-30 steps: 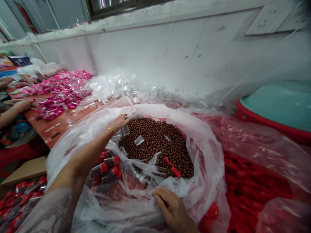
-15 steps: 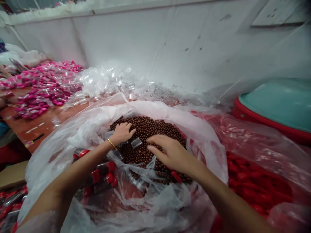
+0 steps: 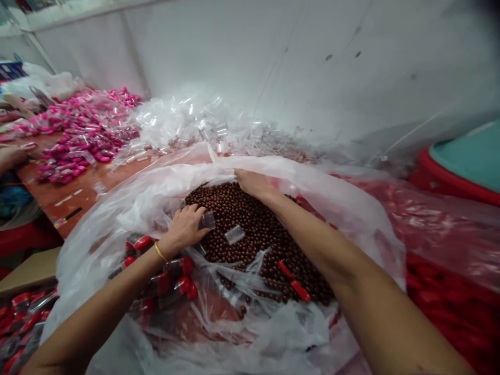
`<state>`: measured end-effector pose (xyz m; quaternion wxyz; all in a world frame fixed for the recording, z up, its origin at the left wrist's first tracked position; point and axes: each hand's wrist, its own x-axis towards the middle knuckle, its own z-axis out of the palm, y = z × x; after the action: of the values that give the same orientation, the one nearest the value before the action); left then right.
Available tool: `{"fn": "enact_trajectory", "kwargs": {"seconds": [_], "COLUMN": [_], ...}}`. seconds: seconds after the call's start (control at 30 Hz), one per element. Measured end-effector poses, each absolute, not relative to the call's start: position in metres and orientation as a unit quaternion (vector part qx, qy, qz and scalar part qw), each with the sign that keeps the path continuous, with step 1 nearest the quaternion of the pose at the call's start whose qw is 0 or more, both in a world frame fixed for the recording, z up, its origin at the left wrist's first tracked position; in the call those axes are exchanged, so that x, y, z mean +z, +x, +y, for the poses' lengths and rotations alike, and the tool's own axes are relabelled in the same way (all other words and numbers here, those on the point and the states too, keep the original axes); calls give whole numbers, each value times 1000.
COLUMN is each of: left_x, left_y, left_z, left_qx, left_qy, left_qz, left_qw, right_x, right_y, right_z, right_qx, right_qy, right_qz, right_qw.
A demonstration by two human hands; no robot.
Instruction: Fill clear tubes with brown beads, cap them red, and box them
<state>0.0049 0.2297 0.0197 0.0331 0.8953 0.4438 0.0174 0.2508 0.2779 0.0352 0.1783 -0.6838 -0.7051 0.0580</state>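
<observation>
A heap of small brown beads (image 3: 269, 234) lies inside a sheer white plastic bag (image 3: 148, 182) that is spread open. At the heap's left edge is my left hand (image 3: 185, 226), with a gold bangle at the wrist; its thumb and forefinger close around a small clear plastic box (image 3: 208, 220). Another clear box (image 3: 235, 235) rests on the beads. Over the far side of the heap reaches my right hand (image 3: 252, 183), its fingertips at the bag's inner wall and mostly hidden. Two red plastic pieces (image 3: 299, 289) lie on the near beads.
Red-capped clear containers (image 3: 183, 276) sit in the bag at the left, and more lie at the lower left. Behind are piles of clear containers (image 3: 187, 120) and pink ones (image 3: 82, 135). Another person's hand (image 3: 13, 156) shows far left. A teal basin (image 3: 471, 156) stands right.
My right hand has moved from the middle of the heap to its far edge. My left hand has drawn slightly nearer and closed on a clear box. The view has shifted right-to-left slightly.
</observation>
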Motion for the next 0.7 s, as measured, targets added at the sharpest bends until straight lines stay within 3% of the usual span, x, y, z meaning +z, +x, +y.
{"fn": "enact_trajectory", "kwargs": {"seconds": [0.2,0.33,0.5,0.57,0.7], "left_x": [16,11,11,15,27], "left_y": [10,7,5,5,6], "left_z": [214,209,207,204,189], "left_qx": [23,44,107,151,215], "left_qy": [905,909,905,902,887], "left_qz": [425,415,411,403,399], "left_qw": [5,3,16,26,90], "right_x": [70,79,71,63,36], "right_y": [237,237,228,219,196], "right_z": [208,194,169,145,95], "right_qx": [-59,-76,-117,-90,42], "right_qy": [-678,-678,-654,-651,-646], "right_qz": [-729,-726,-728,-735,-762], "right_qw": [70,88,171,166,40]}}
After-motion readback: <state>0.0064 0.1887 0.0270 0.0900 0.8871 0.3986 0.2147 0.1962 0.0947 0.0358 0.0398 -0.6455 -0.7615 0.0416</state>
